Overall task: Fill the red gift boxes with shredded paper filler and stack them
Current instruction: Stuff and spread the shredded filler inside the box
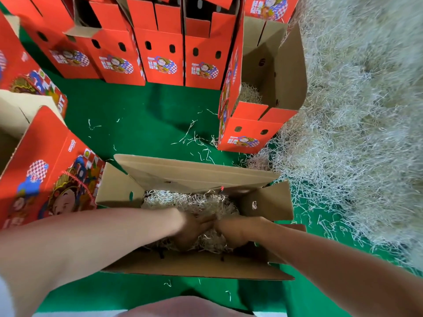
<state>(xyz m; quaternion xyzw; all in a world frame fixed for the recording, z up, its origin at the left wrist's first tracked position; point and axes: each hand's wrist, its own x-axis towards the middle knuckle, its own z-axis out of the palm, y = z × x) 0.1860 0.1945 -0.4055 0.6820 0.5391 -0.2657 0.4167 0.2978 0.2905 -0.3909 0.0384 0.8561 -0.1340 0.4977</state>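
Note:
An open gift box (196, 172) stands right in front of me with its brown flaps spread out. Pale shredded paper filler (190, 202) lies inside it. Both of my hands are down in the box, side by side. My left hand (194, 229) and my right hand (233, 232) press on the filler with fingers pointing down into it. The fingertips are buried in the shreds. A second open red box (245, 133) stands to the far right with a little filler at its bottom.
A large heap of shredded paper (361, 115) fills the right side. A row of open red boxes (160, 56) stands at the back on the green floor (142, 120). More red boxes (45, 170) lie at my left. Loose shreds are scattered on the floor.

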